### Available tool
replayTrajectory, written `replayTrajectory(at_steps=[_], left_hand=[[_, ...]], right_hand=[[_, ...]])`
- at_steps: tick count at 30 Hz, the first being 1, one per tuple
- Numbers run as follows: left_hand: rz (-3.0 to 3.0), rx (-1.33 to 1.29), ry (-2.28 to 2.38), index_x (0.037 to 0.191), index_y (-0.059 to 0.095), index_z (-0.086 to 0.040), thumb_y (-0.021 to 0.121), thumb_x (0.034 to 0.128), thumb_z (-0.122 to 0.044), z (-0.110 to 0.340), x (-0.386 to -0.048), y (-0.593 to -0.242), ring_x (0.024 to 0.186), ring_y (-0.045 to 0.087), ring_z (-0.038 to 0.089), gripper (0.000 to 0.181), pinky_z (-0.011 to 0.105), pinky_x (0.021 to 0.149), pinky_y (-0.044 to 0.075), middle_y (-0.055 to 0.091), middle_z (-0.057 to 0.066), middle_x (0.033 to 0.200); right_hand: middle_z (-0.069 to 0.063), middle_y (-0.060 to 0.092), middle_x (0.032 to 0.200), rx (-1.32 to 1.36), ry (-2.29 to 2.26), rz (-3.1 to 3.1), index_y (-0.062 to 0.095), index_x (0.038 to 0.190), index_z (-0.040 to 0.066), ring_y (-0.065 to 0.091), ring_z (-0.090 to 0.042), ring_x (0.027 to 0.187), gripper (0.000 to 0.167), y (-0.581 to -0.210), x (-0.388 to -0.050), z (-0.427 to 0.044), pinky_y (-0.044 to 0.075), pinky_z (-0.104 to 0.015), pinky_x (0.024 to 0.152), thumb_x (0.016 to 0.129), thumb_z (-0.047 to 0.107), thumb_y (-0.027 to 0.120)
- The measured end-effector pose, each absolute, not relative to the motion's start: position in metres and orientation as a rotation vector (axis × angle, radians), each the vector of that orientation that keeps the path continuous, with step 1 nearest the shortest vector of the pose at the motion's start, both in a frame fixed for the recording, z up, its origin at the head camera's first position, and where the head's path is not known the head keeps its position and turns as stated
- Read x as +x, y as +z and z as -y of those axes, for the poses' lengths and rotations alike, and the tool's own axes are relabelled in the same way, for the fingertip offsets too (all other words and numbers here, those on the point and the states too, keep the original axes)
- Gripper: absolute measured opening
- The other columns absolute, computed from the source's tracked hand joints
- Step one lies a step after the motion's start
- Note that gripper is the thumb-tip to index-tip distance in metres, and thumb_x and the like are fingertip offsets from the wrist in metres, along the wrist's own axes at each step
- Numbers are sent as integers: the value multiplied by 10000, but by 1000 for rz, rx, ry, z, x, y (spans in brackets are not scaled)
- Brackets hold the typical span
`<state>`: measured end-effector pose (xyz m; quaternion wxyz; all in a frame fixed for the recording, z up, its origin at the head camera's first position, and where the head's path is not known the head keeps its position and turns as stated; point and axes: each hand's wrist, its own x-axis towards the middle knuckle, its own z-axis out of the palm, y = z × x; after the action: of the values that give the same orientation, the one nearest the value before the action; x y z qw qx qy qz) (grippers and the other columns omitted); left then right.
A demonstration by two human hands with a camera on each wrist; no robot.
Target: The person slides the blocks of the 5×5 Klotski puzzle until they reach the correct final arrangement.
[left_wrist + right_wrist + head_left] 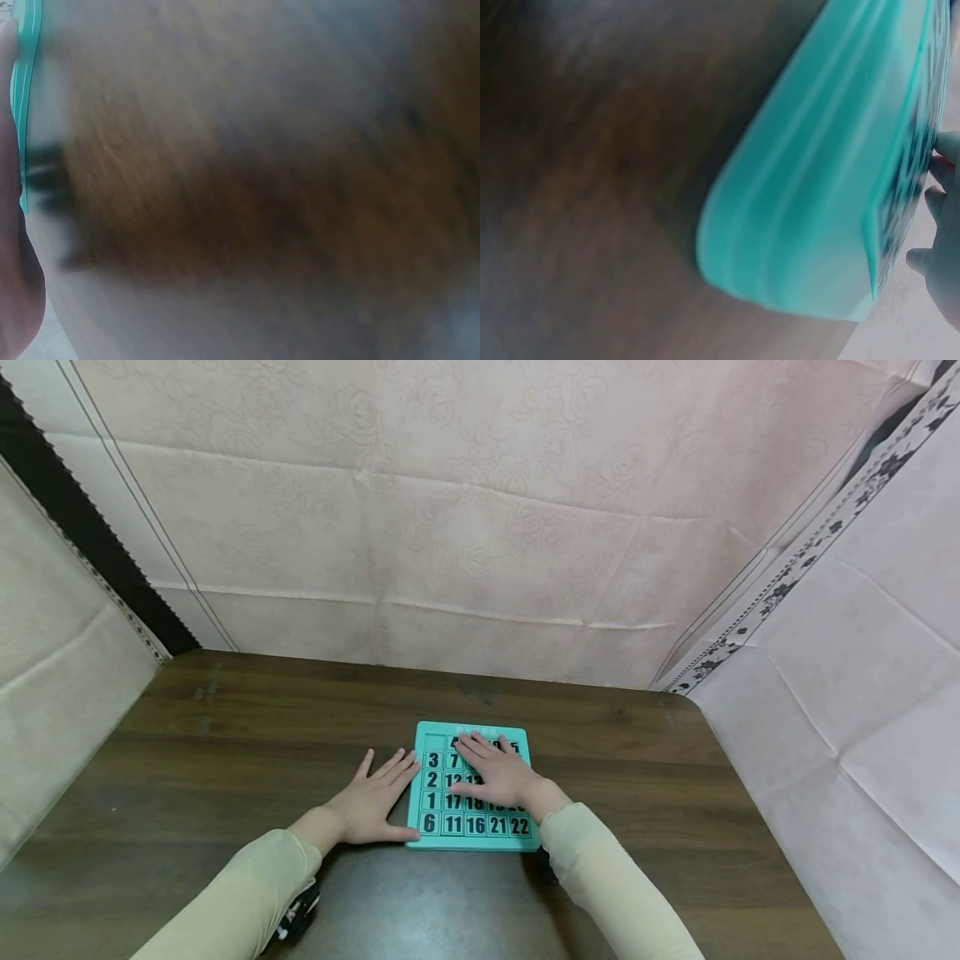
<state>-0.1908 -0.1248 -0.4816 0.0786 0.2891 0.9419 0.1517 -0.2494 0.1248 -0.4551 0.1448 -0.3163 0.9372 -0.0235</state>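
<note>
A teal number slide puzzle [474, 844] with black numerals on white tiles lies flat on the table. Its top-left cell shows no number. My left hand [367, 807] is beside the puzzle's left edge, fingers spread and straight, with the thumb and fingertips at that edge. Across the tiles lies my right hand [504, 778], fingers extended toward the top row, covering several numbers. In the left wrist view, part of the left hand [16, 300] shows by the teal rim. The right wrist view catches the puzzle's thick side [802, 217] and the right hand's fingers [946, 225] over its face.
The brown wood-grain table [225, 777] extends around the puzzle. Pale patterned cloth [480, 543] hangs behind it, and more cloth [847, 718] stands at the right. A black strip [82, 518] runs down the left corner. Dark wrist devices [300, 910] sit under the sleeves.
</note>
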Motion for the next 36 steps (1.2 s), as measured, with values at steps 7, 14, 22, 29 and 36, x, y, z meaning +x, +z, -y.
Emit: replayTrajectory(at_steps=[7, 14, 22, 29, 36], left_hand=[[-2822, 863, 435, 1497, 210, -78, 497, 773, -740, 125, -191, -482, 1455, 123, 304, 1022, 624, 1113, 19, 151, 106, 1575], [-2819, 855, 444, 1495, 213, -68, 501, 774, -737, 126, -191, -480, 1455, 121, 312, 1025, 629, 1110, 15, 159, 113, 1572], [-2812, 862, 429, 1497, 204, -74, 481, 774, -752, 125, -192, -483, 1457, 111, 304, 1030, 624, 1113, 12, 143, 106, 1576], [-2819, 872, 433, 1496, 209, -71, 491, 777, -741, 126, -193, -482, 1456, 116, 311, 1023, 630, 1110, 17, 147, 114, 1575], [-2817, 877, 437, 1494, 214, -67, 501, 783, -727, 125, -192, -482, 1455, 120, 310, 1012, 631, 1109, 18, 154, 115, 1573]], right_hand=[[50, 84, 1587, -937, -46, -2709, 95, 1521, 221, 35, -148, 1469, 826, -454, -244, -122, 66, -498, 1173, 885, 686, 343], [49, 72, 1589, -1062, -22, -2668, 94, 1520, 224, 26, -155, 1470, 848, -453, -234, -114, 68, -514, 1169, 870, 707, 343], [75, 72, 1588, -1106, 37, -2642, 107, 1517, 243, 23, -143, 1469, 823, -454, -230, -108, 60, -510, 1170, 874, 712, 315], [89, 69, 1586, -1071, 42, -2639, 108, 1517, 253, 19, -127, 1467, 816, -453, -232, -107, 39, -493, 1176, 874, 710, 316], [73, 74, 1587, -1067, 26, -2654, 115, 1516, 238, 20, -142, 1467, 810, -455, -235, -105, 49, -500, 1173, 881, 706, 302]])
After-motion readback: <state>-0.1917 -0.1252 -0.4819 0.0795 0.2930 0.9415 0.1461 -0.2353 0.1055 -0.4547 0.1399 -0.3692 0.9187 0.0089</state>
